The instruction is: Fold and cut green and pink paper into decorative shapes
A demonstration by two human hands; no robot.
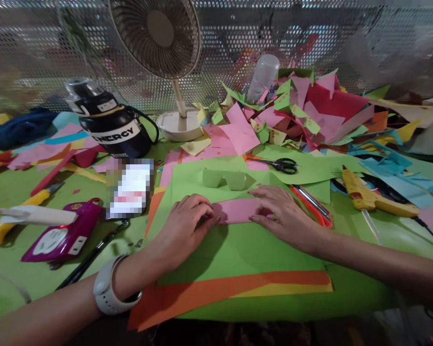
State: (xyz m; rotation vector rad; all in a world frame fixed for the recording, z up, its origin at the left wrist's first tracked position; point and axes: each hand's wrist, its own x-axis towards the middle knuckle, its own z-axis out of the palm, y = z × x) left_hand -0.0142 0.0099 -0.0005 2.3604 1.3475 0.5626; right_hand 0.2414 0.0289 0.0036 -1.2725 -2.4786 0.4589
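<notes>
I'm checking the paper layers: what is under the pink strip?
Green paper shows beyond both long edges of the pink strip, so it likely runs underneath. What lies directly beneath is covered and can't be seen.

Your left forearm [57, 307] enters from the lower left and slants up to your left hand [187, 221], its fingers bent and its thumb reaching inward beneath them. Your right forearm [375, 264] comes in from the right edge, angled less steeply, and your right hand [279, 211] points inward with its fingers loosely curved and its thumb below, apart from the upper fingers. Your hands face each other, well apart, backs mostly upward. Your left thumb and forefinger seem nearly together, though the shadow there makes contact hard to confirm.
</notes>
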